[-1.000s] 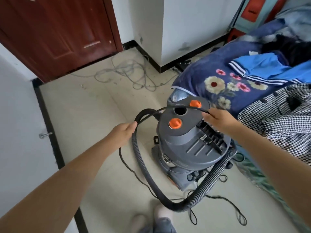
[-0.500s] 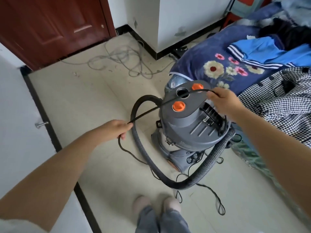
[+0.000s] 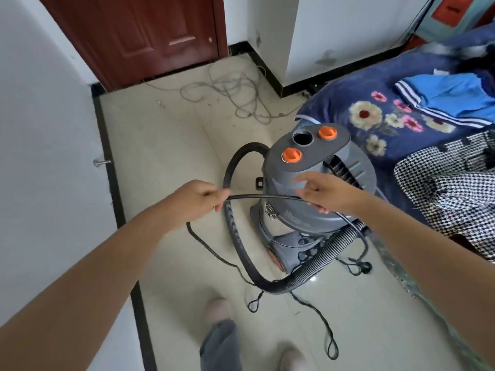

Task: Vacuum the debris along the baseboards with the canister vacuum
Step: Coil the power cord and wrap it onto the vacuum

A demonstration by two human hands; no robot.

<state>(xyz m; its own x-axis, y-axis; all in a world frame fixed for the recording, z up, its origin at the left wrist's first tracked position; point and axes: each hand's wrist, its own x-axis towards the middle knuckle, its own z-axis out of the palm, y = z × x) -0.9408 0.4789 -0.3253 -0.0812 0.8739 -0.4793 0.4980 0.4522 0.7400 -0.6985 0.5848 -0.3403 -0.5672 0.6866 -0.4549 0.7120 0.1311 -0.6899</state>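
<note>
A grey canister vacuum [image 3: 316, 167] with two orange caps stands on the tiled floor beside the bed. Its ribbed black hose [image 3: 241, 245] loops from the left side round the front to the base. My left hand [image 3: 198, 199] pinches the thin black power cord [image 3: 263, 196], which runs taut across to my right hand [image 3: 321, 194]. My right hand grips the same cord in front of the canister's body. More cord trails from both hands down to the floor. The black baseboard [image 3: 112, 172] runs along the white wall at left.
A tangle of grey cable [image 3: 235, 95] lies on the floor by the red-brown door [image 3: 150, 36]. A bed with a navy floral blanket [image 3: 375, 116] and checked cloth [image 3: 455, 188] fills the right. A metal door stop [image 3: 101, 162] sticks out of the left wall. My feet [image 3: 217, 309] are below.
The cord has come off the top of the canister and now stretches in front of it. My right hand moved down and toward me, and my left hand pulled the cord in closer.
</note>
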